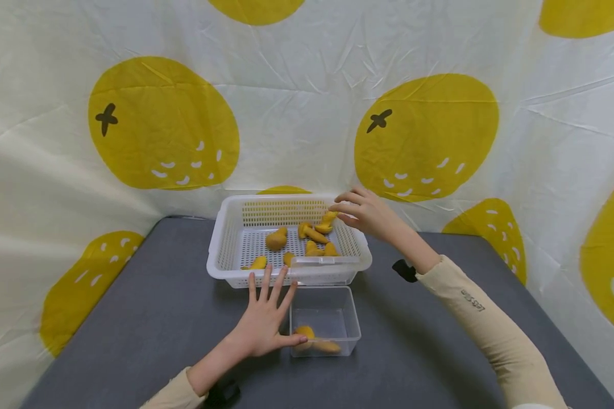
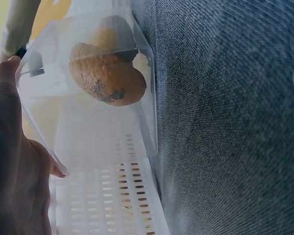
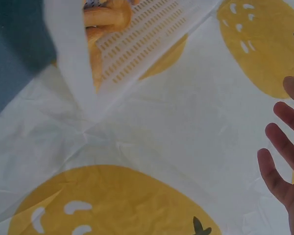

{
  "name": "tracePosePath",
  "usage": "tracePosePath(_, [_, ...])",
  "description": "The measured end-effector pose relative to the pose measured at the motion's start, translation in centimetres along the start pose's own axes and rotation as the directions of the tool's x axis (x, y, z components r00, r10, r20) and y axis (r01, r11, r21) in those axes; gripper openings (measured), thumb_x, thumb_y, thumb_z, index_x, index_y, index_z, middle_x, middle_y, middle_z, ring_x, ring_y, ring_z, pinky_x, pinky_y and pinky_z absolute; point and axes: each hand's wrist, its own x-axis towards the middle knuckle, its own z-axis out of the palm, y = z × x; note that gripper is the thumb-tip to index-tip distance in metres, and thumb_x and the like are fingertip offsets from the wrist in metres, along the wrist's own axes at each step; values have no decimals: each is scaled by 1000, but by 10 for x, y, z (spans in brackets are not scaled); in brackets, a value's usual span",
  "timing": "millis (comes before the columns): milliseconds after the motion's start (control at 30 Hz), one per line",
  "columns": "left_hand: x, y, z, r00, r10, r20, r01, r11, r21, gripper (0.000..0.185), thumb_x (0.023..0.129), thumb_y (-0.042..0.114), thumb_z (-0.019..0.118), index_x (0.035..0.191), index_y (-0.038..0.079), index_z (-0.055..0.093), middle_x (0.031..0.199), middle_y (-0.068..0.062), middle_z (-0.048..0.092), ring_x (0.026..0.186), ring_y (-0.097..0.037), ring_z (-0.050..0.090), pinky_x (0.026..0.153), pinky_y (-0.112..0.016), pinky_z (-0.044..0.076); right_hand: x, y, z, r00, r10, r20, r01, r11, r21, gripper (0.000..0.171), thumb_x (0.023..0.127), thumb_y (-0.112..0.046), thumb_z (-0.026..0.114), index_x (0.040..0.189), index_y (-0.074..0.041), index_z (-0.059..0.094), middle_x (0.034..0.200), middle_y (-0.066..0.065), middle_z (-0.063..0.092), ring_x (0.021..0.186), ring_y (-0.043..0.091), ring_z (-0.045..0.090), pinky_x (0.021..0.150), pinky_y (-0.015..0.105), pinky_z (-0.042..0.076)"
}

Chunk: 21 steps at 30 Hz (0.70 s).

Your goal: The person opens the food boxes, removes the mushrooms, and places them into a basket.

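Observation:
A white perforated basket [image 1: 230,227] stands mid-table and holds several yellow-brown lumpy pieces [image 1: 276,239]. In front of it sits a clear plastic box [image 1: 349,318] with two such pieces [image 1: 307,332] inside. My left hand [image 1: 266,321] lies flat on the table with fingers spread, its thumb against the box's left wall. Seen from the left wrist, that box [image 2: 54,98] shows a brown piece [image 2: 108,81] beside my palm [image 2: 14,171]. My right hand [image 1: 360,213] hovers open over the basket's far right corner, holding nothing. In the right wrist view its fingers [image 3: 279,166] are straight, with the basket [image 3: 142,39] at the top.
A clear flat lid-like piece [image 1: 324,261] rests on the basket's front right rim. The grey table [image 1: 148,318] stretches to both sides. A white cloth with yellow fruit prints [image 1: 164,125] closes off the back and both sides.

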Motion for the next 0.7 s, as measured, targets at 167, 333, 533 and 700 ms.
tracePosePath(167, [0,0,-1,1000,-1,10,1,1000,-18,101,70,82,30,145,19,4,149,-10,-20,135,-39,-17,100,-67,0,-22,-15,-13,1000,-16,-26,16,1000,15,36,64,-8,78,98,-12,66,91,5,64,79,21,53,65,31,47])
tracePosePath(333, [-1,0,0,1000,-7,18,7,1000,-15,100,70,82,30,145,20,4,150,-12,-16,135,-38,-19,100,-67,-2,-38,-33,-17,999,-26,-40,28,999,43,25,74,-12,71,99,-11,67,89,4,64,78,19,54,63,29,48])
tracePosePath(533, [-2,1,1,1000,-7,2,7,1000,2,101,70,82,29,145,19,5,150,-12,-14,136,-41,-9,100,-67,1,-50,-58,-21,999,11,-50,-7,997,74,21,80,-14,66,101,-13,67,94,2,64,81,18,54,65,29,48])
tracePosePath(700, [-1,1,2,1000,4,-22,-3,1000,23,101,70,82,28,145,18,8,151,-16,-2,136,-43,-5,99,-68,3,-56,-79,-28,993,71,-99,-60,993,105,19,88,-19,55,102,-13,67,97,3,64,85,18,54,68,31,49])
